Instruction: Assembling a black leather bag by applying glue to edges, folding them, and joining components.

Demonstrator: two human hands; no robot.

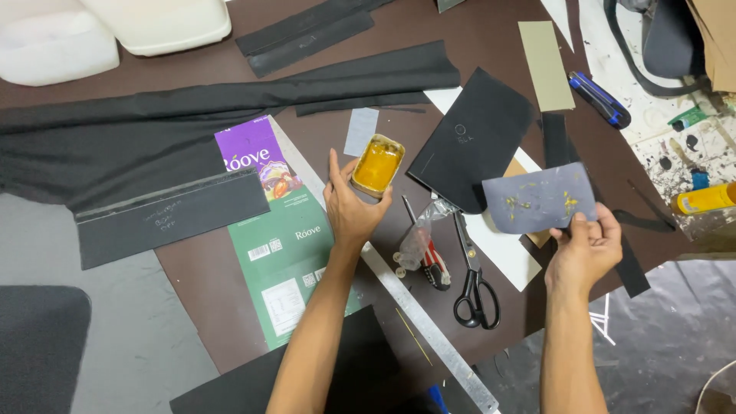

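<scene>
My left hand (351,205) holds a small open tin of yellow-orange glue (377,165) above the brown table (491,34). My right hand (586,249) pinches the lower edge of a grey-blue piece of material (540,199) smeared with yellow glue spots. Between my hands lie black-handled scissors (474,280), a red and black utility knife (431,261) partly under clear plastic, and a black cut panel with chalk marks (474,138). A long metal ruler (429,330) runs diagonally under my left forearm.
Long black fabric (153,130) stretches across the left. A flattened green and purple carton (280,245) lies by a black strip with chalk writing (172,215). White plastic containers (115,27) stand at the back left. A blue cutter (599,98), tan card (546,65) and yellow bottle (705,199) are right.
</scene>
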